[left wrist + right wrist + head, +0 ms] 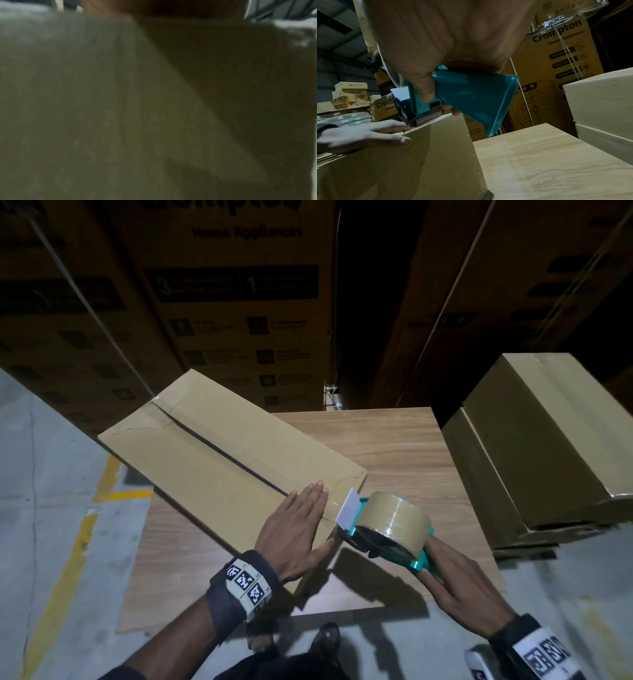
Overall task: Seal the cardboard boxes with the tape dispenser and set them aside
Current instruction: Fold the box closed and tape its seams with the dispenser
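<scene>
1. The cardboard box [219, 453] lies flat on the wooden worktop [394, 446], its far end overhanging the edge; the centre seam looks largely untaped.
2. The left hand [294, 532] presses flat on the near end, fingers straight, gripping nothing.
3. The right hand [459, 580] has its grip closed round the tape dispenser [387, 529] handle, blade at the box's near edge.
4. The box seems light, stiff, smooth; likely to slide, so hold it by opposite long edges.

Dim warehouse light, hard shadows below hands — left wrist pic fully blurred.
</scene>
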A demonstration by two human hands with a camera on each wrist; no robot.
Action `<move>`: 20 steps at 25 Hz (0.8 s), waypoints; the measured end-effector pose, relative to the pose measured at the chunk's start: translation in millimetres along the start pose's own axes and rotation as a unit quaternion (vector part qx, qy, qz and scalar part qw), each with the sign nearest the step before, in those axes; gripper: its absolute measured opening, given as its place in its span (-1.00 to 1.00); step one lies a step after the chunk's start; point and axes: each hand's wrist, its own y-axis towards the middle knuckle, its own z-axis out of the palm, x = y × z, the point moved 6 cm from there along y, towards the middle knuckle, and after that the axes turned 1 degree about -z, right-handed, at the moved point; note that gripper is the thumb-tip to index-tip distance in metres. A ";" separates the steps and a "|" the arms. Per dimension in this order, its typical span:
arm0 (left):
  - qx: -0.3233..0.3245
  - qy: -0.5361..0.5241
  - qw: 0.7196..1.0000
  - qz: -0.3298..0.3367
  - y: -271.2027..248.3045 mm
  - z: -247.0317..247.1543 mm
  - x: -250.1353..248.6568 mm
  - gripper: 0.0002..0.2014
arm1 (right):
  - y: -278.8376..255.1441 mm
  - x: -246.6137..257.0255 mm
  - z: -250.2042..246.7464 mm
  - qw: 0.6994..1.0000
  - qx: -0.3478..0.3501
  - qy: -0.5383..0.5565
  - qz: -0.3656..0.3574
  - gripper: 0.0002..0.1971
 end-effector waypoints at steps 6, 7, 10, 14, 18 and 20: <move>0.006 -0.041 0.999 -0.007 -4.8 7.1 -12.2 -0.22 | 1.1 3.9 -3.2 1.000 0.010 0.003 0.007 -0.53; 0.003 -0.047 0.999 -0.012 -5.6 7.3 -15.6 -0.30 | 1.0 3.9 -2.9 1.000 0.012 0.005 0.006 -0.53; -0.018 -0.058 0.998 -0.035 -9.2 10.2 -28.2 -0.34 | 0.2 6.9 -5.5 1.000 0.016 -0.003 0.008 -0.51; -0.048 -0.082 0.994 -0.058 -9.6 21.3 -28.5 -0.31 | 4.2 27.5 -18.1 0.999 0.034 -0.029 -0.012 -0.50; -0.043 -0.089 0.993 -0.062 -8.9 25.8 -26.4 -0.32 | -12.5 33.3 -41.0 0.996 0.040 -0.079 -0.022 -0.56; -0.033 -0.084 0.994 -0.061 -8.7 22.3 -27.3 -0.24 | -33.0 26.6 -56.6 0.995 0.036 -0.089 -0.013 -0.55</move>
